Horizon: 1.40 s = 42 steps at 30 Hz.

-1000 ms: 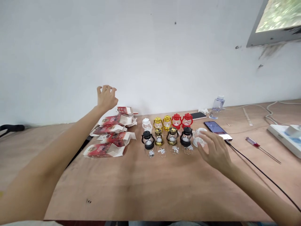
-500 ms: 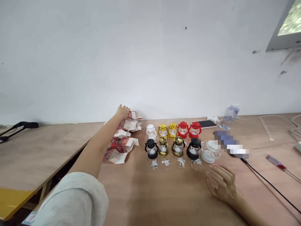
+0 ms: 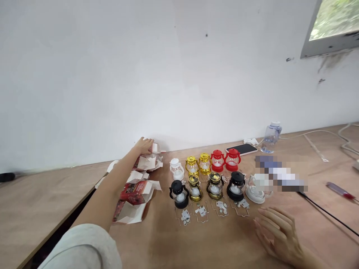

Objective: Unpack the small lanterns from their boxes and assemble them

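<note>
My left hand (image 3: 144, 144) reaches to the far end of a row of opened red-and-white cardboard boxes (image 3: 134, 193). Its fingers are bent over the farthest small box (image 3: 155, 148), close to the wall. At the lower right, my right hand (image 3: 280, 233) rests on the table with fingers stretched out, holding nothing. Nearest to it is a clear-bodied white mini lantern (image 3: 255, 195). Two rows of mini lanterns stand in the middle, among them a black lantern (image 3: 179, 194), a bronze lantern (image 3: 215, 186), a gold lantern (image 3: 205, 164) and a red lantern (image 3: 232, 160).
Bent wire handles and small white parts (image 3: 221, 207) lie before the front lanterns. Behind are a phone (image 3: 241, 149) and a water bottle (image 3: 270, 138). A blurred-out object with a black cable (image 3: 322, 211) and a screwdriver (image 3: 340, 190) lie to the right. A gap separates two tables at left.
The camera view has shifted, so the lanterns and boxes look larger and lower. My left hand stays at the farthest box; my right hand stays spread on the table.
</note>
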### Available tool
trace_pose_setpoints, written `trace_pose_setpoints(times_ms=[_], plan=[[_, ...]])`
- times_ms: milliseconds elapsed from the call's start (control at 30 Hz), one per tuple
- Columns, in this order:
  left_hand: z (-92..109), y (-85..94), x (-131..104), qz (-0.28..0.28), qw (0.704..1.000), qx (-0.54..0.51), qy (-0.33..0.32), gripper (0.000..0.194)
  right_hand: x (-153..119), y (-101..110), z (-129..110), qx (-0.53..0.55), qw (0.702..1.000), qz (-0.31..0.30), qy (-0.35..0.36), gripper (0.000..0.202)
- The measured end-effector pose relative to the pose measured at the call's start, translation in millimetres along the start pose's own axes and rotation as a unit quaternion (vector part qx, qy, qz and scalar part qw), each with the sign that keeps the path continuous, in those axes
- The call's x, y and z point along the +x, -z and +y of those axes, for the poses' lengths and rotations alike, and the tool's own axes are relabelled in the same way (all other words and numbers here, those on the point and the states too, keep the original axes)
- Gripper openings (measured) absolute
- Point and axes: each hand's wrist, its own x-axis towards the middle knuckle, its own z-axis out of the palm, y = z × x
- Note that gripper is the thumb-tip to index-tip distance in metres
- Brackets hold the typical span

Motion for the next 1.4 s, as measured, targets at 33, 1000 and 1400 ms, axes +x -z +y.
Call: trace_pose_setpoints(times_ms=[33,1000,1400], plan=[[1.3,2.0,-0.7,0.009,1.000,-0.002,0.004,0.049,-0.6,0.5,0.4,-0.006,1.000,-0.007,0.002,0.027],[172.8,185.0,-212.4,0.480,0.723,-0.048,-0.495,0.025,175.3,3.3,-43.1,0.089,0.961,0.094,0.245,0.015],[57.2,156.4,-146.3,0.328,0.934,-0.052,-0.130,0.047,104.8,4.7,11.0,-0.061,0.992,0.107,-0.033,0.061]])
